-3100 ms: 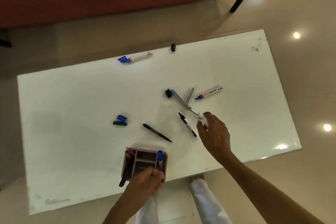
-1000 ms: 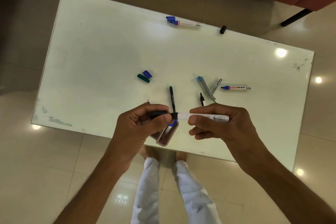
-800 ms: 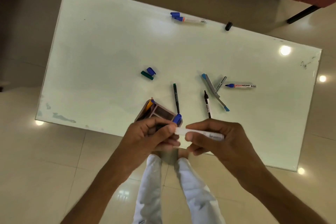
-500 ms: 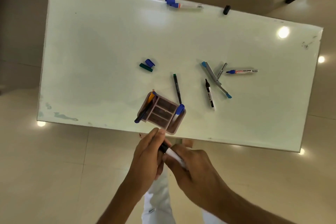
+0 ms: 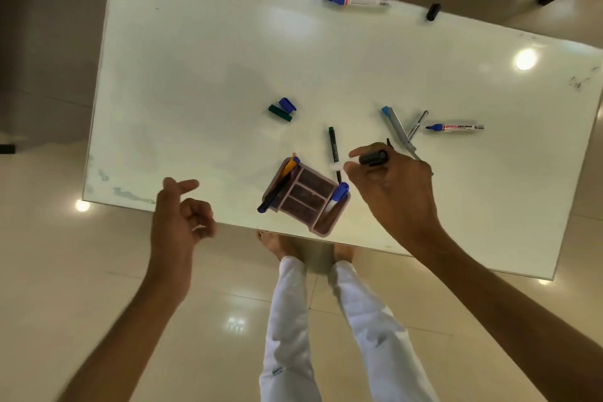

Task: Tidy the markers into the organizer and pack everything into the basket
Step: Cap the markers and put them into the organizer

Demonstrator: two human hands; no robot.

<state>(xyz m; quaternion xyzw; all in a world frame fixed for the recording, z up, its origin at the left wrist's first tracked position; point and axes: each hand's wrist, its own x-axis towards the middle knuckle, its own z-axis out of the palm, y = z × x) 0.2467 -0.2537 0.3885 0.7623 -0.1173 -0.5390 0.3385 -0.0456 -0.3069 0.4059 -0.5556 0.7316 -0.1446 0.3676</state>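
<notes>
- The right hand [image 5: 394, 186] grips a black-capped marker [image 5: 374, 157], light, stiff and smooth; it is best pinched mid-barrel.
- The left hand [image 5: 177, 215], loosely curled and empty, hovers at the table's [image 5: 202, 75] near edge, beside the organizer [image 5: 321, 228].

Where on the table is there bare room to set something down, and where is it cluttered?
Free: the table's whole left part, left of the loose caps, and the right end beyond the uncapped blue marker. Crowded: the near-centre strip from the organizer past the green pen to the crossed pens, where the right hand works.
</notes>
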